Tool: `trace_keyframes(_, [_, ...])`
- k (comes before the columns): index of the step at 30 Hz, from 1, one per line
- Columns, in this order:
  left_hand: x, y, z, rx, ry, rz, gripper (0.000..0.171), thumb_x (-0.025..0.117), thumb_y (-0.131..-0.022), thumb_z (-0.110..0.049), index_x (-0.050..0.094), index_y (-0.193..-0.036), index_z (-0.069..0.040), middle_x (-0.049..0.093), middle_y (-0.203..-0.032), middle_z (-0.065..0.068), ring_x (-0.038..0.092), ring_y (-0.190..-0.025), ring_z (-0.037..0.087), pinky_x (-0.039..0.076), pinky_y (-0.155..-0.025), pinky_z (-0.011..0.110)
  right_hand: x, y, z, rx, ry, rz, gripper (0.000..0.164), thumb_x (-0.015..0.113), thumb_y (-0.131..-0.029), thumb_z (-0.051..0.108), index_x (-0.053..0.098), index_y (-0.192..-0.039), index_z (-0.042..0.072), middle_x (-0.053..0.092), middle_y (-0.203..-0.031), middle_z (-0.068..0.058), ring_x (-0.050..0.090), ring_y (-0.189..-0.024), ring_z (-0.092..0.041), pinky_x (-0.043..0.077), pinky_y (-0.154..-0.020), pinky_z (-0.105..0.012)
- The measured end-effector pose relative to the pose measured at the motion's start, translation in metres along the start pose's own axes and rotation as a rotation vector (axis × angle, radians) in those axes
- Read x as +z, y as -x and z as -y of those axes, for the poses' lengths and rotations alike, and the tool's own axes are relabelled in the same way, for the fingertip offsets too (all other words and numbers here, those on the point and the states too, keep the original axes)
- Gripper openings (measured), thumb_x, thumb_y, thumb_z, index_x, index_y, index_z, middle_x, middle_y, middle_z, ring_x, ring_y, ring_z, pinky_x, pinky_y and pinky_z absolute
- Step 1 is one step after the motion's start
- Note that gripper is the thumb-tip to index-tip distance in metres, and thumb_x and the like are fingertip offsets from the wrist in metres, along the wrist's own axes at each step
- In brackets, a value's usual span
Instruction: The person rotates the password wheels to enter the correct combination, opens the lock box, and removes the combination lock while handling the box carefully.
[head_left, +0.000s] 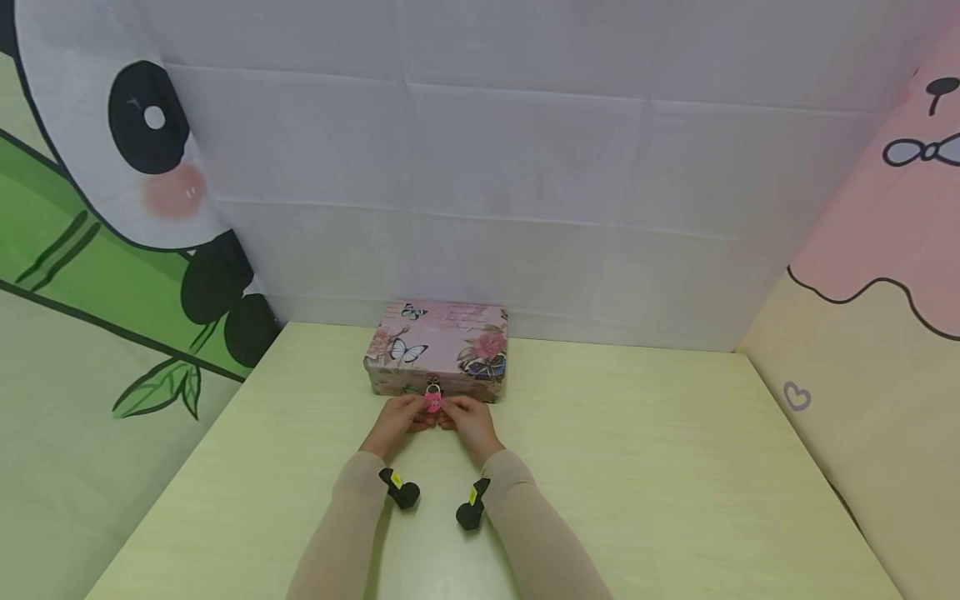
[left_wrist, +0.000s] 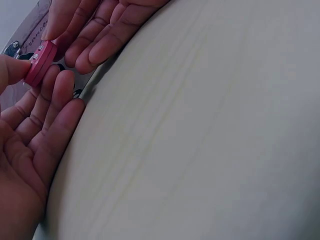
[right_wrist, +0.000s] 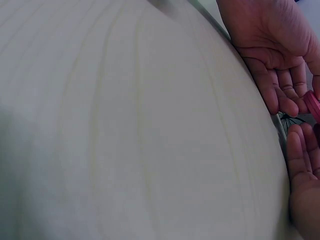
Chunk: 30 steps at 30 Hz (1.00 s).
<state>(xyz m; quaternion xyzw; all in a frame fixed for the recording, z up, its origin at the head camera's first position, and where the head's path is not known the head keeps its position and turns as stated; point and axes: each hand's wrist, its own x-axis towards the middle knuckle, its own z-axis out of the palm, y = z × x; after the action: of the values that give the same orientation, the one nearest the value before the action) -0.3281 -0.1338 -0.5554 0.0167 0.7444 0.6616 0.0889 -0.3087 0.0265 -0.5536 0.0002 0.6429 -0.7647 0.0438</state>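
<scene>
A small pink padlock (head_left: 433, 402) with number dials (left_wrist: 35, 57) hangs at the front clasp (head_left: 433, 382) of a flowered box. My left hand (head_left: 401, 419) pinches it from the left between thumb and fingers. From the other side my right hand (head_left: 468, 421) grips it too, with the fingertips of both hands nearly meeting beneath. In the left wrist view the lock's pink body (left_wrist: 41, 64) is tilted. Whether its silver shackle is latched cannot be seen. The pink box (head_left: 442, 333), printed with butterflies and roses, has its lid down.
The box stands on a pale wooden table (head_left: 637, 450), near the far edge by a white cloth backdrop (head_left: 525, 158). Side panels carry cartoon prints, with a panda at left (head_left: 150, 117). Black wrist devices (head_left: 405, 495) sit on both sleeves.
</scene>
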Motion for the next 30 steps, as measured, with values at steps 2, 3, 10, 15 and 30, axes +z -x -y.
trace_keyframes(2, [0.0, 0.0, 0.0, 0.001, -0.004, 0.01, 0.031, 0.049, -0.103, -0.01, 0.059, -0.114, 0.017, 0.069, -0.083, 0.006, 0.066, -0.074, 0.01, 0.058, -0.072, 0.024, 0.001, 0.003, 0.004, -0.003, 0.002, 0.001, 0.022, 0.061, -0.098, 0.004, 0.065, -0.109, -0.016, 0.07, -0.089, -0.015, 0.067, -0.077, -0.02, 0.06, -0.079, -0.04])
trace_keyframes(3, [-0.001, 0.0, 0.001, 0.003, -0.006, 0.015, 0.031, 0.049, -0.103, -0.011, 0.058, -0.114, 0.017, 0.068, -0.083, 0.006, 0.066, -0.074, 0.01, 0.058, -0.072, 0.024, 0.001, 0.006, 0.008, -0.007, 0.004, 0.003, 0.022, 0.061, -0.098, 0.003, 0.065, -0.109, -0.016, 0.069, -0.089, -0.017, 0.068, -0.078, -0.022, 0.06, -0.08, -0.042])
trace_keyframes(10, [-0.001, -0.001, 0.002, 0.02, -0.017, 0.044, 0.032, 0.047, -0.105, -0.013, 0.058, -0.114, 0.016, 0.067, -0.082, 0.003, 0.064, -0.074, 0.008, 0.057, -0.071, 0.022, 0.001, 0.009, 0.012, -0.023, 0.024, 0.014, 0.022, 0.058, -0.099, 0.0, 0.063, -0.11, -0.019, 0.068, -0.096, -0.028, 0.069, -0.084, -0.032, 0.058, -0.083, -0.047])
trace_keyframes(15, [0.0, -0.002, 0.003, 0.019, -0.013, 0.035, 0.031, 0.046, -0.105, -0.012, 0.059, -0.113, 0.015, 0.066, -0.08, 0.002, 0.064, -0.073, 0.008, 0.056, -0.069, 0.02, 0.0, 0.0, -0.002, -0.013, 0.014, 0.001, 0.022, 0.061, -0.098, 0.002, 0.065, -0.11, -0.015, 0.07, -0.09, -0.017, 0.068, -0.077, -0.021, 0.06, -0.077, -0.038])
trace_keyframes(30, [0.004, -0.001, 0.003, 0.016, -0.019, -0.01, 0.03, 0.046, -0.105, -0.013, 0.06, -0.109, 0.013, 0.064, -0.078, 0.001, 0.062, -0.072, 0.008, 0.055, -0.067, 0.02, 0.001, -0.001, -0.002, -0.029, 0.016, -0.006, 0.02, 0.061, -0.098, 0.001, 0.065, -0.108, -0.016, 0.07, -0.085, -0.012, 0.065, -0.072, -0.014, 0.06, -0.071, -0.03])
